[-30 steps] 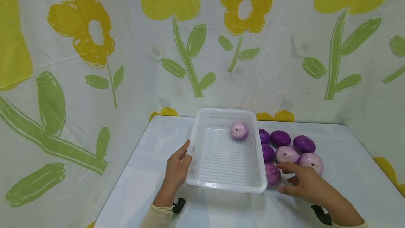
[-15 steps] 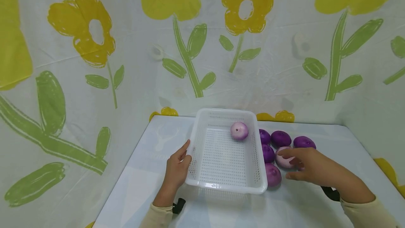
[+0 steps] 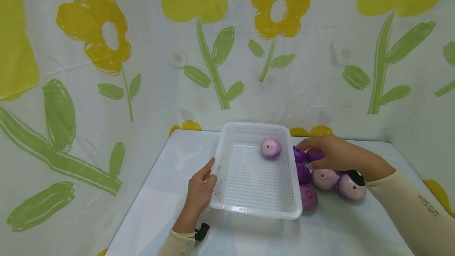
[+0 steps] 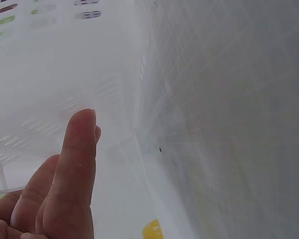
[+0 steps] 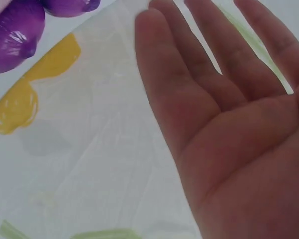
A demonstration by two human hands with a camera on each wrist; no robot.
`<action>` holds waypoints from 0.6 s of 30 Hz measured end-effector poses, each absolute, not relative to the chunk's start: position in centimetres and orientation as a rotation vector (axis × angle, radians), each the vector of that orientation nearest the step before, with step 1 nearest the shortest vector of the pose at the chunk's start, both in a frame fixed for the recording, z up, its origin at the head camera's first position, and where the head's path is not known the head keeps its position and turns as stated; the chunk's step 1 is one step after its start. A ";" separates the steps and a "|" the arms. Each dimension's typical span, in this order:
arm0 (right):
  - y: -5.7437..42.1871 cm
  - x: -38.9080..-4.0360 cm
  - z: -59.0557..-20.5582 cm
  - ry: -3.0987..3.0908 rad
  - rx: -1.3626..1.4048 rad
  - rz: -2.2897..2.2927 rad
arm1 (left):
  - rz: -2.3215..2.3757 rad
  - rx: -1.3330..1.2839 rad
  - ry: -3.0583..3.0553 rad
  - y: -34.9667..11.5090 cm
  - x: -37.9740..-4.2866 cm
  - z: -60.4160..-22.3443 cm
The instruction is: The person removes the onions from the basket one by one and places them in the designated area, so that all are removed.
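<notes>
A white perforated plastic basket (image 3: 250, 209) stands tilted toward me, with one pale purple onion (image 3: 270, 147) inside at its upper right. My left hand (image 3: 200, 191) grips the basket's left side; in the left wrist view its fingers (image 4: 72, 174) lie along the outer wall. Beside the basket's right wall, my right hand (image 3: 332, 153) hangs over the back of an onion group, fingers spread apart around a dark purple onion (image 3: 315, 153). Its palm and extended fingers show in the right wrist view, holding nothing, with purple onions (image 5: 12, 42) at the corner.
Nearer me lie a dark onion (image 3: 303, 174), a pinkish-purple one (image 3: 308, 199) and two pale ones, including the rightmost onion (image 3: 351, 188). The white table (image 3: 170, 161) ends at a flower-print cloth wall (image 3: 316, 98) behind and at both sides.
My right hand has moved from the near onions up and away to the back ones, its forearm now crossing over the right side. The left hand and basket have stayed put.
</notes>
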State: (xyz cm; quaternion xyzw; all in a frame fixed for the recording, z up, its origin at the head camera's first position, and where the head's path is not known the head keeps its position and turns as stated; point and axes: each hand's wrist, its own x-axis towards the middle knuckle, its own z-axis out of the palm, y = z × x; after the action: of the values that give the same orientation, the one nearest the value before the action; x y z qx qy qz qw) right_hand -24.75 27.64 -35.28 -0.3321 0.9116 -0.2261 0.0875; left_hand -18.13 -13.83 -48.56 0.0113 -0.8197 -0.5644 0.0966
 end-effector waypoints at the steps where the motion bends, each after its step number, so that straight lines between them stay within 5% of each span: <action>1: 27.3 -25.4 -35.3 2.708 -0.980 -0.683 | -1.676 0.032 -2.426 -13.8 -18.1 -48.5; 18: 19.6 -34.6 -36.0 2.664 -1.022 -0.396 | -1.700 0.029 -2.431 -14.1 -18.3 -48.6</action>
State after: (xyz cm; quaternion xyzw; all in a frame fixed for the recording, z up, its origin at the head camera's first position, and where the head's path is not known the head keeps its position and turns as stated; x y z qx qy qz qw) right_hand -34.60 19.59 -36.03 -0.3519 0.9168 -0.1364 0.1301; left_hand -18.25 -14.08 -48.59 0.0099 -0.8163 -0.5709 0.0876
